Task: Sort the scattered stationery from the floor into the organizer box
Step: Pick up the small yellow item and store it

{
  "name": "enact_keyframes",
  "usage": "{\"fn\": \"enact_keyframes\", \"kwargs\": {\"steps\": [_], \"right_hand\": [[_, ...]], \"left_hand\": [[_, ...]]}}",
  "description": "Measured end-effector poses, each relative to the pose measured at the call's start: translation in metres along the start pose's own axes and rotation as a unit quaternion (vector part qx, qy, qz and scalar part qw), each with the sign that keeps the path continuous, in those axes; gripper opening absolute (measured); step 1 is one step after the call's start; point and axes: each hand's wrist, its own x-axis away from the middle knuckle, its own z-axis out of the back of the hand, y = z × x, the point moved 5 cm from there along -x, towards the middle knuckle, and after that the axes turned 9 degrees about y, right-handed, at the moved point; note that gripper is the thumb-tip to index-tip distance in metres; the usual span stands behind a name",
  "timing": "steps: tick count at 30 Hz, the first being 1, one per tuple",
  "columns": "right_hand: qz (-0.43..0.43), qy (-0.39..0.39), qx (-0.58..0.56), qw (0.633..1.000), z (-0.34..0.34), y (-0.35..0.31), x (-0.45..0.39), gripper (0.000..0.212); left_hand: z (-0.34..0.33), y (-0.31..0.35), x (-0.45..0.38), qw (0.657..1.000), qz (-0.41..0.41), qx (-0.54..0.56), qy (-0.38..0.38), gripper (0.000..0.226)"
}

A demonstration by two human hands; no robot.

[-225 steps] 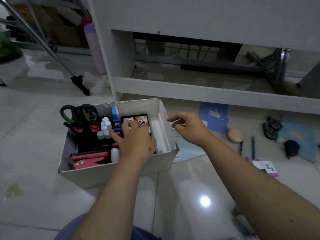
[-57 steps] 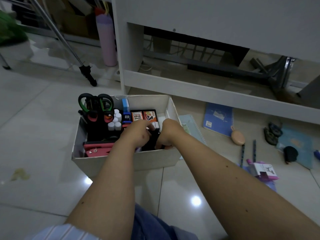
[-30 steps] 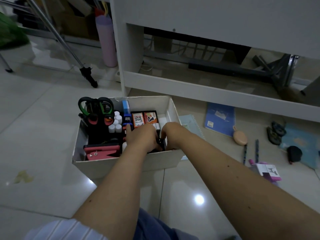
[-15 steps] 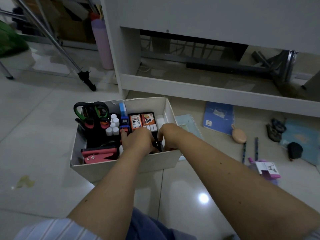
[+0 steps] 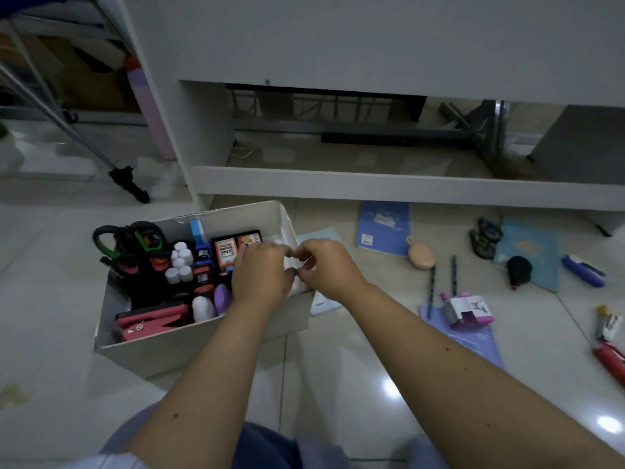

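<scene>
The white organizer box (image 5: 169, 350) stands on the tiled floor, left of centre. Inside it are green-handled scissors (image 5: 135, 238), small white bottles (image 5: 179, 262), ink boxes (image 5: 225, 253) and a red punch (image 5: 152, 321). My left hand (image 5: 262, 272) and my right hand (image 5: 326, 267) hover over the box's right end, fingers curled and fingertips nearly meeting. Whether either one holds something is hidden. Stationery lies on the floor to the right: a blue notebook (image 5: 385, 228), two pencils (image 5: 432, 289), a pink-and-white box (image 5: 468, 311) and a blue-and-white stapler-like item (image 5: 583, 270).
A white desk's lower rail (image 5: 372, 184) runs just behind the box. A tripod foot (image 5: 128, 184) and a pink bottle (image 5: 152, 106) stand at the back left. A light blue notebook (image 5: 321, 302) lies half under the box's right side. A red tool (image 5: 608, 353) lies at the right edge.
Both hands have risen from deep inside the box and now sit higher over its right end. My view has tilted, so more of the floor on the right shows.
</scene>
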Motion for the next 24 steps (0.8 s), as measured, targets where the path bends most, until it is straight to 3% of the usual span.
{"fn": "enact_keyframes", "kwargs": {"steps": [4,13,24], "right_hand": [[-0.042,0.039,-0.001,0.998,0.049,0.047,0.013,0.024],[-0.219,0.089,0.026,0.971,0.156,0.205,0.097,0.034],[-0.411,0.179,0.032,0.893,0.241,0.375,0.201,0.041]], "left_hand": [[-0.015,0.058,0.0,0.997,-0.041,0.071,-0.005,0.033],[-0.093,0.22,0.033,0.963,-0.136,0.168,-0.162,0.043],[-0.184,0.394,0.085,0.908,-0.23,0.177,-0.304,0.057]]}}
